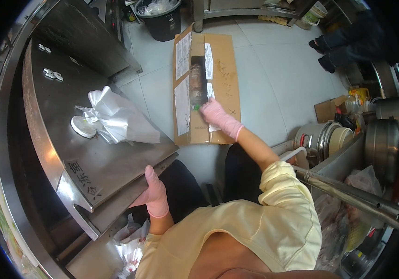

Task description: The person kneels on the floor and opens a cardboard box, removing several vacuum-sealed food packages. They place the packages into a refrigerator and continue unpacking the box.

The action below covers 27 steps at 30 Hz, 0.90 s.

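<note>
My right hand [217, 113], in a pink glove, is at a cardboard box [225, 69] on the tiled floor. Its curled fingers touch the inner edge of the box's opening, by a small green thing [196, 107]; whether they grip the flap I cannot tell. Through the gap a wrapped brownish item [196, 78] shows inside. My left hand [154, 193], gloved too, rests against the edge of an open stainless-steel door [115, 167], thumb up, its other fingers partly hidden. On the door lies a white plastic bag [115, 117], gathered beside a round white disc [83, 126].
A black bin [161, 22] with a plastic liner stands beyond the box. Another person's legs [349, 45] are at the upper right. Metal pots [318, 139] and a steel rail [349, 195] lie on the right. Another plastic bag [129, 247] sits below the door.
</note>
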### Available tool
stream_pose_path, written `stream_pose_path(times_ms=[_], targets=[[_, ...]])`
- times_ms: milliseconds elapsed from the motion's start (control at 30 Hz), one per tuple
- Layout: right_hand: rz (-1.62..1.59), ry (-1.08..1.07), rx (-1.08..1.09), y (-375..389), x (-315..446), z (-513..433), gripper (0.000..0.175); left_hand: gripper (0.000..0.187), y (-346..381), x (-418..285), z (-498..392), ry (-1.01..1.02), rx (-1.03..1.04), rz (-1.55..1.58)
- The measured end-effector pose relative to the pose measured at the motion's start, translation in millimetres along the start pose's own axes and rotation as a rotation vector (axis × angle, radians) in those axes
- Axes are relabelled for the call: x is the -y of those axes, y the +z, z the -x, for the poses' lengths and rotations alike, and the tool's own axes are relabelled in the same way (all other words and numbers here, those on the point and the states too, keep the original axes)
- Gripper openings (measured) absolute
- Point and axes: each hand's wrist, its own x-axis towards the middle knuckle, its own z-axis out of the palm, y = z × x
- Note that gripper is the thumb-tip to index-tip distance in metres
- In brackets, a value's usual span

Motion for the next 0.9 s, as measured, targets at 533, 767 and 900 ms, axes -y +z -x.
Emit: stream_pose_path(times_ms=[533,767,900], targets=[[-0.372,0.351,-0.638,-38,-57,72,0.043,0.099,-22,5,-2,-0.019,0.24,-0.097],[-0.82,0.732,-0.224,-44,-65,77,0.102,0.097,-22,13,-5,0.189,0.15,-0.263],[-0.674,0.704,-0.096,-54,-59,70,0.098,0.09,-29,13,-13,0.194,-0.109,-0.318]])
